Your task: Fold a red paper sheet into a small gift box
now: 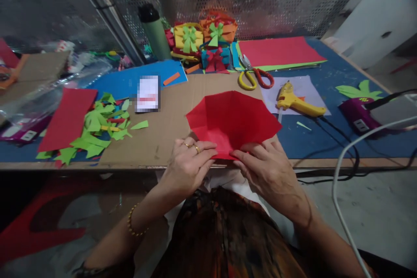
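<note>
A red sheet of paper (241, 115) with crease lines and angled corners stands partly raised at the table's front edge. My left hand (192, 160) pinches its near edge, thumb below and fingers on top. On the same folded edge, a short way to the right, my right hand (263, 165) grips with thumb and fingers. Between the two hands shows a narrow folded strip. Under the paper lies a brown cardboard sheet (163, 139).
Behind the paper are scissors (249, 76); right of it, a yellow glue gun (298, 100) on pale paper. Green paper scraps (94, 130) lie left. Small paper baskets (215, 43), a green bottle (154, 30) and stacked coloured sheets (276, 52) stand behind. A white cable (337, 182) hangs right.
</note>
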### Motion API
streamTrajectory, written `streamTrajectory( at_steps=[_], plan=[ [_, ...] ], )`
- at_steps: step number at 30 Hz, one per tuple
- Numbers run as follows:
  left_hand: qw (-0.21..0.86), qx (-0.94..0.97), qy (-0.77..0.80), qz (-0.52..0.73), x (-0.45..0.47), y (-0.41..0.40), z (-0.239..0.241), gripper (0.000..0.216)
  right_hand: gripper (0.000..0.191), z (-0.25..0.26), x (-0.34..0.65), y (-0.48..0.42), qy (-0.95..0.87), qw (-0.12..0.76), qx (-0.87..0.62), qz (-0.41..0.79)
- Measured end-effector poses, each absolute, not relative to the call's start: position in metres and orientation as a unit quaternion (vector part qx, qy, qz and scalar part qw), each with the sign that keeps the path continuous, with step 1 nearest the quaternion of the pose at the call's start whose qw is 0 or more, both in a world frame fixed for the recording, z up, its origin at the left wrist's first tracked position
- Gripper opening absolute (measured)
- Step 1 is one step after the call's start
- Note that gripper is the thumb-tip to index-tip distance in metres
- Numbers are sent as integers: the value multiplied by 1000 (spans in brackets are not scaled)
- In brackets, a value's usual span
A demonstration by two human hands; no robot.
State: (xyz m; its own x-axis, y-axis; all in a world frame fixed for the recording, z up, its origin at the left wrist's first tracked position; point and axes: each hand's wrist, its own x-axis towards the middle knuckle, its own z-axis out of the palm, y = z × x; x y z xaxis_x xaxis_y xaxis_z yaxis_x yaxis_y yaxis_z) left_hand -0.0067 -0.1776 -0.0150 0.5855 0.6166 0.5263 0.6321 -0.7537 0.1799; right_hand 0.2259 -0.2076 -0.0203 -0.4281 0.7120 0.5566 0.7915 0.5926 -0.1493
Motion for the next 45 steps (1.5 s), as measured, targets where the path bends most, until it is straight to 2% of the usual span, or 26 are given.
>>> streamTrajectory(
  at_steps=[3,8,14,19,26,31,34,41,45],
  plan=[
    [0,-883,-370,-290,-1,-177,-11,16,24,-20,224,-204,-834,308,-454,-54],
    [48,-884,-386,-261,9,-173,-4,19,35,-23,222,-200,-816,325,-472,-75],
    [62,-882,-388,-259,13,-171,-2,18,24,-29,216,-197,-777,372,-486,-148],
    [34,-870,-417,-260,16,-171,-6,19,22,-29,210,-195,-761,357,-512,-180],
    [95,-853,-471,-202,23,-170,-13,30,31,-29,204,-193,-738,329,-545,-226],
    [109,-840,-514,-135,31,-172,-13,26,32,-24,203,-197,-747,318,-553,-186],
    [88,-837,-533,-87,37,-171,-7,33,38,-17,207,-206,-771,309,-531,-169],
    [25,-820,-570,37,48,-168,14,46,24,-25,219,-227,-794,398,-433,-153],
    [23,-816,-574,70,49,-168,18,46,26,-39,219,-226,-836,375,-381,-124]
  ],
)
